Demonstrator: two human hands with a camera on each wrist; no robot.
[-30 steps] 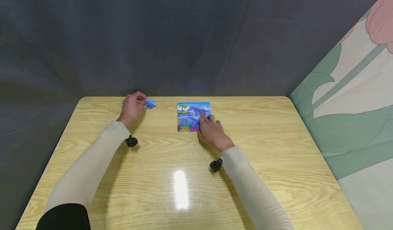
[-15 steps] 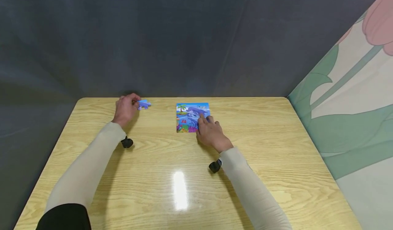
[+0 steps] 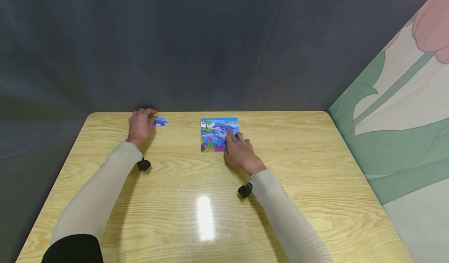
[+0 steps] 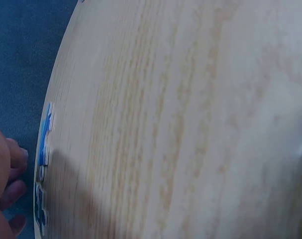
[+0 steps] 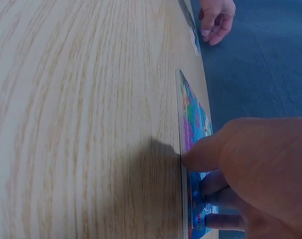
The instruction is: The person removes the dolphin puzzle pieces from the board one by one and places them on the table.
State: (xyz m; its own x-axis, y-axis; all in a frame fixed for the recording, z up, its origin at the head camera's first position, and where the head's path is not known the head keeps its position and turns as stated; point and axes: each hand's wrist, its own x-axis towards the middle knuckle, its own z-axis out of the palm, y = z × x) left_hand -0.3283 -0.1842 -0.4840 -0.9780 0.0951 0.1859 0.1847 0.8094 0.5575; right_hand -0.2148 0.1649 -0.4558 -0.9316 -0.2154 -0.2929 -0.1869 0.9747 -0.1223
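Note:
A square picture puzzle board (image 3: 212, 134) with dolphins, a palm tree and a crab lies flat at the back middle of the table. My right hand (image 3: 241, 152) rests on its right part, with fingertips on the picture; in the right wrist view the thumb touches the board's near edge. At the back left, a blue-purple puzzle piece (image 3: 161, 122) lies just right of my left hand (image 3: 141, 126). In the left wrist view this blue piece (image 4: 45, 134) and a darker piece (image 4: 40, 211) lie flat near the table edge. The left fingers are loosely bent beside them, with nothing visible in their grip.
The light wooden table (image 3: 196, 181) ends at the back against a dark curtain (image 3: 210, 48). On the right hangs a cloth (image 3: 410, 119) with a flower print. Each wrist carries a small black camera (image 3: 144, 164).
My left hand has moved left along the table's back, and the blue piece has shifted left with it. The right hand has stayed on the puzzle board.

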